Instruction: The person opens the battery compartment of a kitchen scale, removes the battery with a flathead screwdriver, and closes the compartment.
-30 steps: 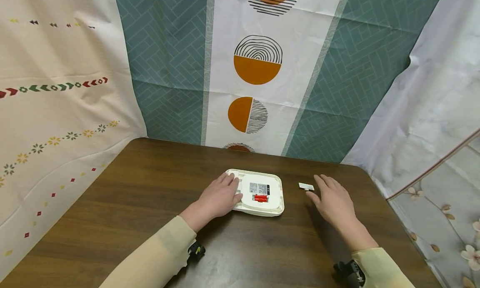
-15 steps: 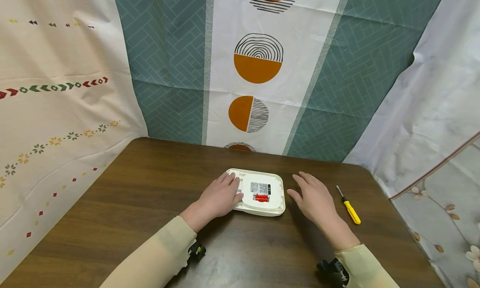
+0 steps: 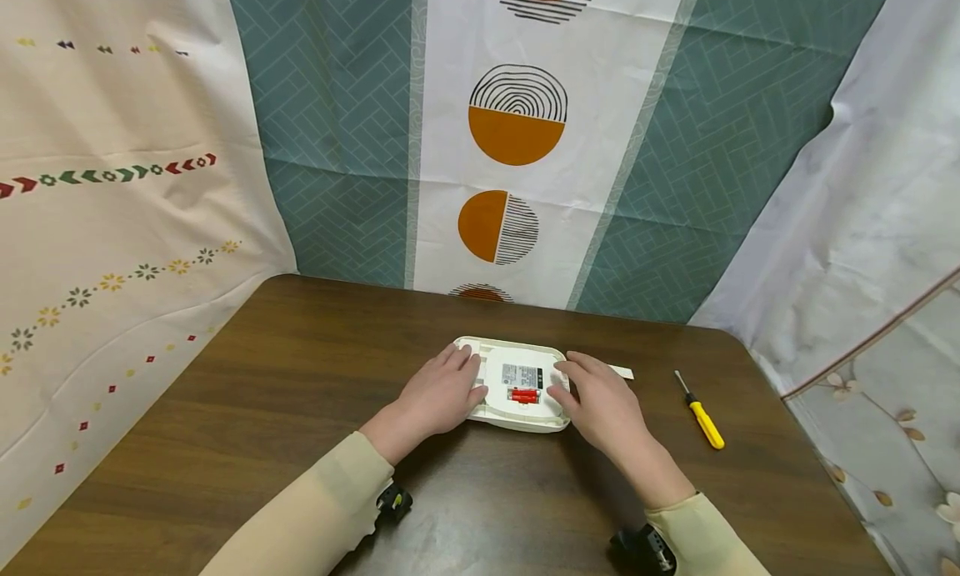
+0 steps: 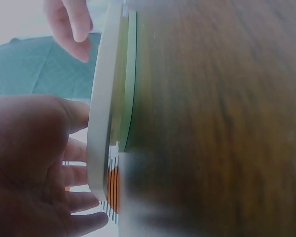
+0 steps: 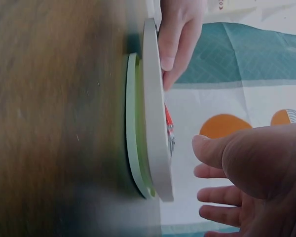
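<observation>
A white device with rounded corners [image 3: 498,418] lies underside up on the table, with a printed label on it. Red batteries [image 3: 523,396] sit in its uncovered compartment. My left hand [image 3: 438,393] rests on the device's left side, fingers spread and fairly straight. My right hand [image 3: 606,405] hovers over the right edge with relaxed fingers, holding nothing; the right wrist view shows a gap between its fingertips and the device. Behind this hand a small white battery cover [image 3: 622,372] lies on the table, partly hidden. Beneath the device's body, a pale green part [image 5: 132,123] shows.
On the right of the brown wooden table [image 3: 300,334] lies a screwdriver [image 3: 706,423] with a yellow handle, its tip pointing away. Patterned cloths [image 3: 337,142] hang behind the table and at both sides.
My right hand has moved left, from beside the battery cover to over the device's right edge, bringing the screwdriver into view. My left hand has stayed in place.
</observation>
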Available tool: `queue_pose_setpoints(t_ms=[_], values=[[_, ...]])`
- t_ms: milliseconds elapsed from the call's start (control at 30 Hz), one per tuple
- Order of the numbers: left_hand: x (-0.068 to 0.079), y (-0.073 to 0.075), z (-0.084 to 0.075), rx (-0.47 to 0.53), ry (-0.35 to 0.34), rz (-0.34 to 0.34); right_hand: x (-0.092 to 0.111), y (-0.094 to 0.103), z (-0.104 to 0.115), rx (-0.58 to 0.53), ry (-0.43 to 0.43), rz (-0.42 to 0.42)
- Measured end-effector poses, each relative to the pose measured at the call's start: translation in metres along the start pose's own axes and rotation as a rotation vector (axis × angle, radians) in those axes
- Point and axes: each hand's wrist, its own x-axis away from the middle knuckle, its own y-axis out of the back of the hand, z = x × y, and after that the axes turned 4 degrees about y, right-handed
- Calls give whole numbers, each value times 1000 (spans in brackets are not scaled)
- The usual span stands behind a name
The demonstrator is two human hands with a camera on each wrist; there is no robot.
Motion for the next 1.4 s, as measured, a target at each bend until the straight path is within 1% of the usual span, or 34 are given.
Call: queue_pose_setpoints(t_ms=[100,333,467,600,833,1033,1133,1400], values=[[0,0,0,1,-4,-5,0,-2,5,-18,14,-6],[0,2,-1,3,3,1,-2,-8,12,0,55,-8],[0,2,-1,-1,8,-1,-3,-11,15,-22,70,-19],[0,1,-1,-2,8,-2,-3,-13,18,-38,68,-2],[0,1,-1,-6,7,2,-6,-16,22,-14,74,-7],[0,1,-1,4,-1,-14,-6,-16,25,-8,80,5],[1,2,-1,2,0,-10,-6,-16,26,-7,78,9],[2,2,-2,13,3,-3,-7,-19,26,-8,72,-2]])
